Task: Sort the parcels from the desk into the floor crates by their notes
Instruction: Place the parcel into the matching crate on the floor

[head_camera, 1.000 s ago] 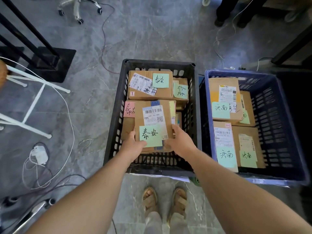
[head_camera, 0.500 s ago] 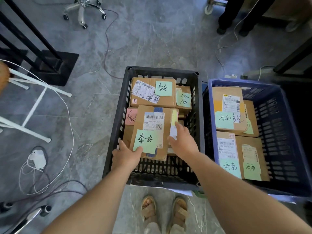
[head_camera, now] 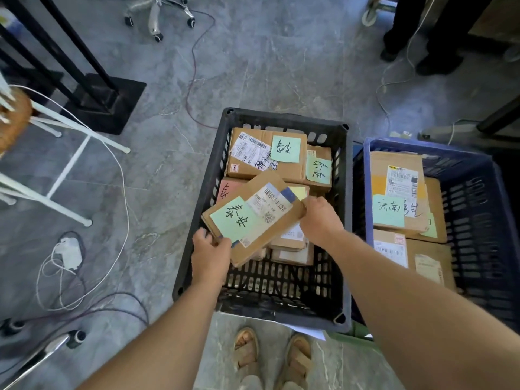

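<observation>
Stool frame [head_camera: 70, 161]: white legs at the far left, standing on the grey floor.
Charger [head_camera: 70, 253]: white, on the floor near the stool, with loops of white cable around it.
Black stand [head_camera: 107, 102]: flat base and slanting poles, upper left.
Left hand [head_camera: 211, 257]: fingers curled round the near left corner of the parcel, gripping it just over the black crate's left wall.
Parcel [head_camera: 253, 229]: a flat cardboard box held by both hands above the black crate, turned on a slant across the parcels below; a green note [head_camera: 235, 219] with handwriting is on its left part and a shipping label [head_camera: 274, 204] on its right.
Black crate [head_camera: 284, 115]: on the floor at centre, holding several cardboard parcels; the two at the back carry green notes, and a pink note [head_camera: 226, 190] shows beside the held parcel.
Sandals [head_camera: 247, 353]: the person's feet, just in front of the black crate.
Right hand [head_camera: 320, 220]: grips the parcel's far right end, fingers closed on its edge.
Blue crate [head_camera: 478, 206]: right of the black crate, their walls just beside each other; it holds cardboard parcels, one [head_camera: 380, 187] bearing a green note [head_camera: 388, 211].
Dark legs [head_camera: 405, 29]: another person stands at the upper right.
</observation>
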`<state>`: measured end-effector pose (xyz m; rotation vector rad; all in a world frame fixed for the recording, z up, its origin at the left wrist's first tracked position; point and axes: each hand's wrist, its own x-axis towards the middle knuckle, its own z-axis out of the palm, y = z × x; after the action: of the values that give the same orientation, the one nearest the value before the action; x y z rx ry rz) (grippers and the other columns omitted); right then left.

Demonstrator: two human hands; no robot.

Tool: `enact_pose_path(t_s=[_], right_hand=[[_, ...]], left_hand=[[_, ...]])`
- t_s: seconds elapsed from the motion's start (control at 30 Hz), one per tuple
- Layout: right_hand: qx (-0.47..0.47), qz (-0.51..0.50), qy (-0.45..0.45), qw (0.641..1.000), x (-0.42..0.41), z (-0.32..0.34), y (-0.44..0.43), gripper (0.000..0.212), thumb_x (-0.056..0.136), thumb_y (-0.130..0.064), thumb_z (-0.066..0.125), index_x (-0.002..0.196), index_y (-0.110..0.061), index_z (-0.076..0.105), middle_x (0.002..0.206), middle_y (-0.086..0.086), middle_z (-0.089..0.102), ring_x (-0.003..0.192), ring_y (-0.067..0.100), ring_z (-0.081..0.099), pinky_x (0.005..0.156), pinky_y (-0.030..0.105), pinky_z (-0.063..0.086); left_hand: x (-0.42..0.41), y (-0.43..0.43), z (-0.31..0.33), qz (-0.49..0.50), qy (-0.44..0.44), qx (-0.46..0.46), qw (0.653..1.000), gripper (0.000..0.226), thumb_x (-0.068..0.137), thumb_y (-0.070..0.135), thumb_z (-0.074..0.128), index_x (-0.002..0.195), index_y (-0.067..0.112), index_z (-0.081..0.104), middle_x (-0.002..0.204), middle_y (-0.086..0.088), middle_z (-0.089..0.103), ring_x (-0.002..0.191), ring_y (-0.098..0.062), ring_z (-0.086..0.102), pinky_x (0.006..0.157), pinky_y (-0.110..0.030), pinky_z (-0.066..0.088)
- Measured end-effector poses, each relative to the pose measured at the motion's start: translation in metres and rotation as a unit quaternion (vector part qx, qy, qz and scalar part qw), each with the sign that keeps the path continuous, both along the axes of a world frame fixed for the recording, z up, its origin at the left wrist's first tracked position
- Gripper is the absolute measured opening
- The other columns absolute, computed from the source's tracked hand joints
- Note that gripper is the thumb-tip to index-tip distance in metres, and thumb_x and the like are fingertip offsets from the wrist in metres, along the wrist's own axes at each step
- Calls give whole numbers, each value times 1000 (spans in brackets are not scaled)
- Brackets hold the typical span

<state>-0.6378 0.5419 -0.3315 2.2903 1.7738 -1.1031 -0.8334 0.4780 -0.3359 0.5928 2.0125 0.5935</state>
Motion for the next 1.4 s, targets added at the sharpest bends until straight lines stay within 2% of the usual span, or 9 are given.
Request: enact_pose_path(t_s=[0.13,0.3,0.4,0.53,0.63,0.77,1.0,1.2,1.4], right_hand=[[-21,-65,74,995,0,4,-20,31,92,-4,47,122,-10,43,119,10,53,99,27,55,75,36,45],[-5,-64,114,991,7,25,-45,41,92,-10,51,130,-15,37,102,3,59,81,21,55,61,31,40],[11,-53,129,990,10,43,-65,63,95,-24,51,150,-30,21,116,1,58,83,20,60,56,29,41],[11,-8,81,997,16,57,-93,53,99,-37,42,149,-33,26,118,8,58,76,19,56,48,26,33],[3,1,74,997,21,59,-108,48,100,-40,39,147,-31,32,116,6,60,86,21,59,58,30,41],[5,15,42,999,30,56,-116,46,101,-43,36,145,-28,33,120,4,61,96,23,61,69,32,49],[-30,32,30,999,22,26,-122,48,102,-42,34,148,-27,32,128,7,57,106,26,59,74,33,47],[-58,41,14,997,4,-10,-111,48,104,-39,31,149,-23,30,130,10,54,114,28,56,85,36,47],[-93,54,1,994,-22,-38,-102,52,102,-33,39,149,-17,23,126,11,58,110,29,58,86,39,50]], left_hand=[[7,-7,5,-21,-49,-19,998,59,89,12,58,143,27,38,119,5,61,102,-17,57,83,-32,45],[4,-16,35,-73,-53,-3,996,79,87,5,62,151,31,25,131,7,53,112,-16,50,89,-31,37],[0,-25,57,-90,-36,2,995,93,83,6,69,155,29,13,143,2,47,126,-23,49,97,-36,42],[0,-36,80,-140,1,13,990,77,84,10,68,148,29,31,129,-3,57,107,-23,58,82,-33,49],[2,-41,85,-185,30,15,982,68,86,13,66,145,28,37,115,0,60,95,-21,61,74,-33,52],[7,-48,79,-221,48,6,974,66,92,20,62,149,26,28,124,0,57,95,-16,53,85,-32,46],[5,-53,55,-275,108,-58,954,73,95,30,56,152,38,12,109,9,57,87,-19,62,78,-35,52],[-5,-39,23,-277,142,-86,947,76,98,28,51,155,31,0,127,-5,60,84,-20,52,73,-33,42],[-22,-35,-11,-290,199,-124,928,76,98,15,44,155,27,-5,120,-12,60,93,-30,59,80,-39,48]])
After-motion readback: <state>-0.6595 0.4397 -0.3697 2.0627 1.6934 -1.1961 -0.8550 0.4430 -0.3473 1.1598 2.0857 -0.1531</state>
